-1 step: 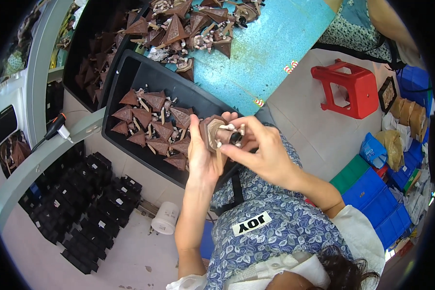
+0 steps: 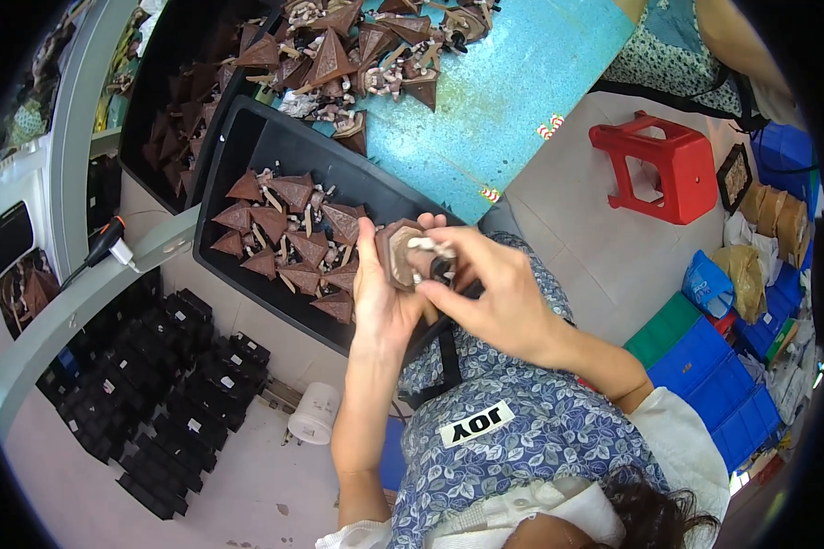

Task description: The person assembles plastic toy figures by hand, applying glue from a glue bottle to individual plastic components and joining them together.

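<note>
In front of my apron I hold a small figurine (image 2: 400, 256) with a brown, angular base and white and black parts, slightly smeared by motion. My left hand (image 2: 377, 297) wraps round the base from the left. The fingers and thumb of my right hand (image 2: 502, 295) pinch the figure's black and white end, partly hiding it. Just beyond my left hand is a black tray (image 2: 375, 174). Inside lie several brown, pointed figurines (image 2: 307, 247) with small pale and black parts.
A blue table (image 2: 494, 101) bears a heap of similar figurines (image 2: 375, 55). Another black bin (image 2: 142, 165) of them stands at far left. Black boxes (image 2: 183, 403) and a white bucket (image 2: 315, 412) sit lower left. A red stool (image 2: 655, 169) stands right; another person (image 2: 677, 55) sits beyond.
The figurine has turned slightly between my hands. My right fingers have shifted a little and now cover more of its black and white end.
</note>
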Demonstrator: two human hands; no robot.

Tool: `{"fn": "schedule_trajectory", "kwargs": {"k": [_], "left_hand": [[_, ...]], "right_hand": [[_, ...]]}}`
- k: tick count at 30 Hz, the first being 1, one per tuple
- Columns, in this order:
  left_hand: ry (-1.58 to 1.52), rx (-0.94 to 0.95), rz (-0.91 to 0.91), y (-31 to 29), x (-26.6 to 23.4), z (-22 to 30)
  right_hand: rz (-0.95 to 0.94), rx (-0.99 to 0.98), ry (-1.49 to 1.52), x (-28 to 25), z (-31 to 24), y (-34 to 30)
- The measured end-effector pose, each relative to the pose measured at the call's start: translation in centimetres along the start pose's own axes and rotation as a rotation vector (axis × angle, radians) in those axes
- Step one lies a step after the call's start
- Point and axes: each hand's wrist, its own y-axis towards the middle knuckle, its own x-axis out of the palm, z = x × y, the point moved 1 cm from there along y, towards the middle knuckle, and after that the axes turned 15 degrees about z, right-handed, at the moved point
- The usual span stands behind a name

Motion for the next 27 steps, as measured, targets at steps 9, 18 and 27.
{"fn": "schedule_trajectory", "kwargs": {"k": [9,18,27], "left_hand": [[-0.386,-0.385,-0.352,0.3,0.5,-0.5],[0.147,0.425,0.309,1.7,-0.6,0.1],[1.199,1.672,0.658,9.8,-6.9,0.7]], "right_hand": [[0.191,-0.433,-0.04,0.7,0.3,-1.5],[0.098,-0.342,-0.289,1.7,2.6,-1.9],[0.25,-0.191,-0.194,4.0,9.3,8.3]]}}
